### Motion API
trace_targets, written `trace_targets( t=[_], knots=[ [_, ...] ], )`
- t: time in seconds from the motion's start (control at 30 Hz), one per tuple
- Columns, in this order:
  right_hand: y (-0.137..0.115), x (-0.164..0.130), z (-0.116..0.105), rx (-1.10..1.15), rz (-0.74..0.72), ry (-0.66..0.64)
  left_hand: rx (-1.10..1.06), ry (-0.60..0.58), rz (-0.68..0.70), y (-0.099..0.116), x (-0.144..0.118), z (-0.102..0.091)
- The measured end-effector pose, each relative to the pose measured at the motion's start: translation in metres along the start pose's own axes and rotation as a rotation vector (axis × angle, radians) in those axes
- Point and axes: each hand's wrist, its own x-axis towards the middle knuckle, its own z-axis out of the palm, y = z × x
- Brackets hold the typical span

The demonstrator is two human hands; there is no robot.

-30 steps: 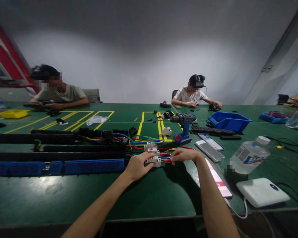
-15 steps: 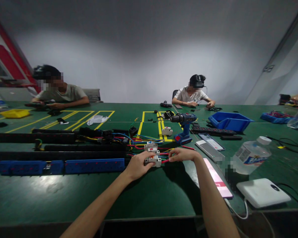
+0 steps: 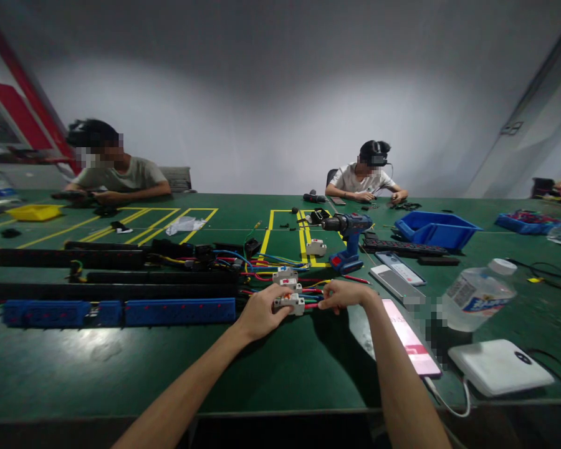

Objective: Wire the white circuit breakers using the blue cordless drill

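Note:
My left hand (image 3: 260, 312) is closed around a white circuit breaker (image 3: 296, 305), thumb on the near side and fingers over the top. Out of the breaker's right end comes a short red wire (image 3: 311, 306). The fingers of my right hand (image 3: 346, 294) pinch that wire close to the breaker. More white breakers stand in a row just behind, one with a blue switch (image 3: 285, 272). To the left lies a blue power strip (image 3: 180, 312), with black strips (image 3: 161, 292) and coloured wires beyond it.
Behind my right hand a blue cordless drill (image 3: 348, 240) stands upright, near a lone breaker (image 3: 316, 247). Phones (image 3: 395, 280), a bottle (image 3: 479, 296) and a white power bank (image 3: 498, 368) lie to the right. A blue bin (image 3: 434, 231) is farther back. Two people sit across the table.
My right hand's fingers have shifted slightly and spread a little at the red wire. The left hand keeps its hold on the breaker. The camera view has moved slightly.

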Motion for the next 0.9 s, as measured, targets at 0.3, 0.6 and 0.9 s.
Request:
trace_targets(
  t=[0.3, 0.6, 0.9],
  knots=[
    [-0.002, 0.004, 0.006, 0.023, 0.096, 0.022, 0.062, -0.004, -0.005, 0.004, 0.000, -0.002],
    [0.003, 0.001, 0.002, -0.037, 0.133, 0.073, 0.097, 0.024, 0.014, 0.007, -0.001, -0.002],
    [0.011, 0.000, -0.005, -0.188, 0.184, 0.166, 0.174, 0.247, 0.113, 0.013, -0.006, 0.001]
  ],
)
